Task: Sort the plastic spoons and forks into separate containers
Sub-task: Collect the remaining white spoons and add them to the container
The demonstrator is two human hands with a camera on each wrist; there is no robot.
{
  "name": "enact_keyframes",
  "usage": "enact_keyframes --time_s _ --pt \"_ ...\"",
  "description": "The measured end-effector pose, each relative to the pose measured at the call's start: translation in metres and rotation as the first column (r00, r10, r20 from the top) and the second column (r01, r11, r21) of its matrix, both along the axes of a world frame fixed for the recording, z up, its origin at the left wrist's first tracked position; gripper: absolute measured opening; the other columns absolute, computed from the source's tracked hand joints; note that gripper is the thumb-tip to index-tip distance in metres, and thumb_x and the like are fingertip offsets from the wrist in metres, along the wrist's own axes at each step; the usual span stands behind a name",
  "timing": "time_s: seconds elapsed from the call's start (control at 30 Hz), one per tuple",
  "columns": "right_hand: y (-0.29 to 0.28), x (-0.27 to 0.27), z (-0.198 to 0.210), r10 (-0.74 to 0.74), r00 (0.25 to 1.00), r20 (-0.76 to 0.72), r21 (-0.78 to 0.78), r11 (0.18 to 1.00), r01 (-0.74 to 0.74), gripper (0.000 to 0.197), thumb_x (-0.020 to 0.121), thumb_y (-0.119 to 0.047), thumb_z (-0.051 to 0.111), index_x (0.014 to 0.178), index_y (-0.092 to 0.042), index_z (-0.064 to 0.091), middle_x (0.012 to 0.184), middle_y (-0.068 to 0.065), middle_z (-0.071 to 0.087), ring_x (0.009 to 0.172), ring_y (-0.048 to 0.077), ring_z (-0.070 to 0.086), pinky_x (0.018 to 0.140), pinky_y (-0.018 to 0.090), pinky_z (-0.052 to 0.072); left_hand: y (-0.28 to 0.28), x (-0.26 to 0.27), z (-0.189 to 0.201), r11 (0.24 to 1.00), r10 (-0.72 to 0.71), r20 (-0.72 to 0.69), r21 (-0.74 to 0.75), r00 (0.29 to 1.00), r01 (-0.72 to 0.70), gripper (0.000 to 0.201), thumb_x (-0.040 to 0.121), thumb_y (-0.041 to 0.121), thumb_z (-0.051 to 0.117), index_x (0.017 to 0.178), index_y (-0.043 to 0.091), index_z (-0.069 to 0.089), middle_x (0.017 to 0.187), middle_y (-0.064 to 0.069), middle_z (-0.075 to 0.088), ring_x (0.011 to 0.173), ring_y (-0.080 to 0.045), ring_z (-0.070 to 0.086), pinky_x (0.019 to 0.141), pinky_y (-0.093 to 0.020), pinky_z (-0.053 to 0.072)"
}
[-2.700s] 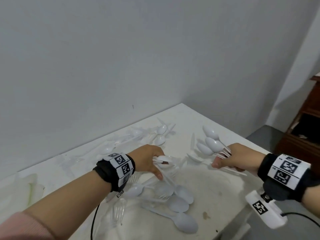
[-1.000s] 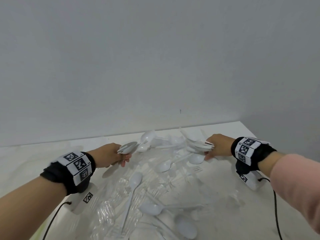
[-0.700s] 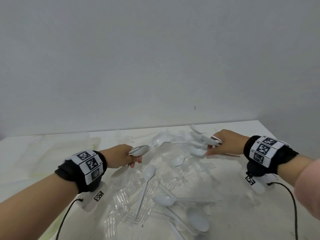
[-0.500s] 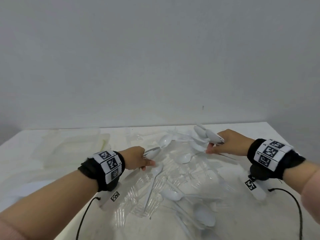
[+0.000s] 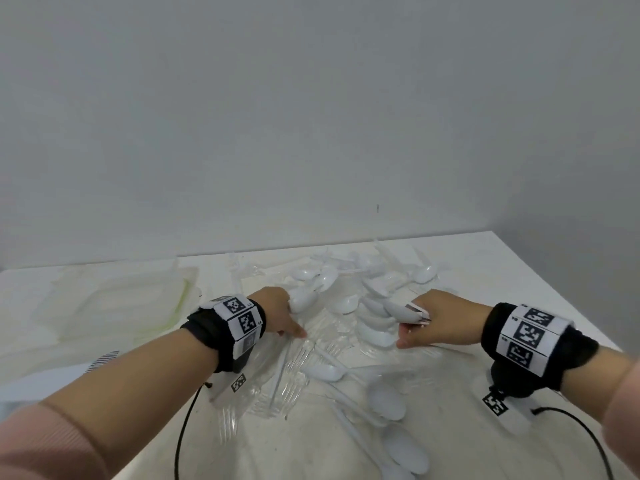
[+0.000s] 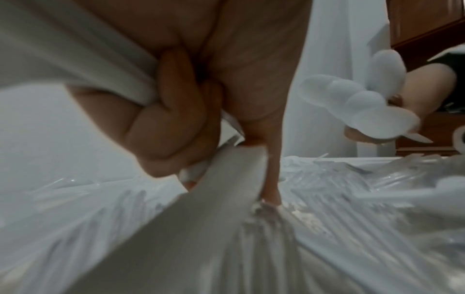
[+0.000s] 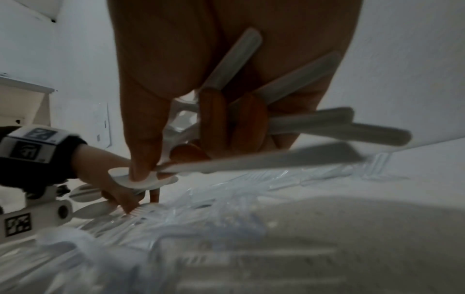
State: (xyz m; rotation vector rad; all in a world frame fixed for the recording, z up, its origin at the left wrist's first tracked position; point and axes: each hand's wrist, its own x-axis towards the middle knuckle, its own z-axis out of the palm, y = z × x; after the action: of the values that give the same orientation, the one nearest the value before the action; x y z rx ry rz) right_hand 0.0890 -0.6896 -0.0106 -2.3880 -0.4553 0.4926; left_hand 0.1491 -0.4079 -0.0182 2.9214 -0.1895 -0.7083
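White spoons [image 5: 375,308] fan out from the right hand [image 5: 440,318], which is curled tight around their bunched handles, bowls pointing left over the pile. Across from it, the left hand [image 5: 277,315] grips a spoon of its own [image 5: 302,300], fingers wrapped round the handle, one finger stretched down to touch the clear forks [image 5: 294,362] lying on the worktop [image 5: 485,271]. Exactly how many spoons that left hand has is hard to tell from the blurred wrist view, possibly more than one. Loose spoons [image 5: 388,400] lie scattered among the forks between and in front of both hands, more heaped toward the wall [image 5: 311,116]. Off to the left sits a pale container [image 5: 114,303], well apart from the pile. Both wrists wear black bands [image 5: 533,341] with printed markers.
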Motion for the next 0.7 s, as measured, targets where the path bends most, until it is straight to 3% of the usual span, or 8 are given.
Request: enact_keyframes --time_s 0.17,0.27,0.4,0.5,0.63,0.7 --pt "0.008 -0.009 -0.007 0.0 1.0 -0.015 -0.004 1.0 -0.001 0.019 0.079 -0.025 0.077 0.07 -0.012 0.066 0.063 -0.011 0.06 0.061 0.002 0.053 0.065 0.02 0.041 0.007 -0.001 0.006 0.994 0.016 -0.022 -0.111 1.0 -0.018 0.03 0.079 0.045 0.076 0.075 0.017 0.066 0.061 0.008 0.058 0.048 -0.004 0.048 0.045 -0.014 0.036" --pt "0.02 -0.012 -0.008 0.026 0.999 -0.047 0.005 1.0 -0.025 0.008 0.082 -0.024 0.073 0.076 -0.02 0.069 0.065 -0.014 0.068 0.067 -0.002 0.06 0.069 0.013 0.043 0.018 -0.003 0.013 0.979 0.065 -0.045 -0.19 0.997 -0.073 0.032 0.08 0.043 0.075 0.077 0.013 0.065 0.061 0.006 0.055 0.047 -0.007 0.046 0.042 -0.014 0.034" --pt "0.039 -0.012 -0.013 0.021 0.998 -0.066 0.035 0.999 -0.018 0.01 0.081 -0.02 0.074 0.08 -0.025 0.066 0.069 -0.008 0.07 0.07 0.004 0.065 0.074 0.015 0.048 0.04 -0.005 0.023 0.925 0.168 -0.073 -0.334 0.983 -0.183 0.039 0.079 0.044 0.076 0.079 0.008 0.061 0.06 0.001 0.053 0.045 -0.01 0.041 0.043 -0.018 0.033" --pt "0.052 -0.012 -0.017 0.036 0.999 -0.035 -0.004 0.999 -0.036 0.01 0.079 -0.024 0.076 0.085 -0.022 0.068 0.08 -0.006 0.069 0.072 0.003 0.062 0.072 0.014 0.046 0.057 -0.011 0.028 0.891 0.207 -0.079 -0.397 0.975 -0.221 0.043 0.075 0.049 0.077 0.077 0.01 0.06 0.061 -0.001 0.052 0.049 -0.013 0.042 0.045 -0.02 0.034" --pt "0.062 -0.012 -0.024 0.055 0.998 -0.011 -0.1 0.993 -0.056 0.022 0.078 -0.028 0.075 0.068 -0.019 0.058 0.065 -0.011 0.057 0.061 0.002 0.053 0.06 0.016 0.04 0.073 -0.022 0.03 0.86 0.239 -0.096 -0.441 0.966 -0.257 0.046 0.074 0.052 0.078 0.079 0.01 0.061 0.063 -0.002 0.052 0.052 -0.014 0.043 0.045 -0.019 0.034" --pt "0.065 -0.011 -0.026 0.049 0.999 -0.008 -0.134 0.99 -0.05 0.024 0.076 -0.03 0.076 0.072 -0.012 0.06 0.068 -0.006 0.058 0.064 0.007 0.054 0.061 0.021 0.04 0.079 -0.027 0.03 0.853 0.244 -0.113 -0.447 0.963 -0.268 0.045 0.074 0.052 0.077 0.08 0.01 0.061 0.063 -0.002 0.052 0.053 -0.014 0.043 0.044 -0.019 0.034"
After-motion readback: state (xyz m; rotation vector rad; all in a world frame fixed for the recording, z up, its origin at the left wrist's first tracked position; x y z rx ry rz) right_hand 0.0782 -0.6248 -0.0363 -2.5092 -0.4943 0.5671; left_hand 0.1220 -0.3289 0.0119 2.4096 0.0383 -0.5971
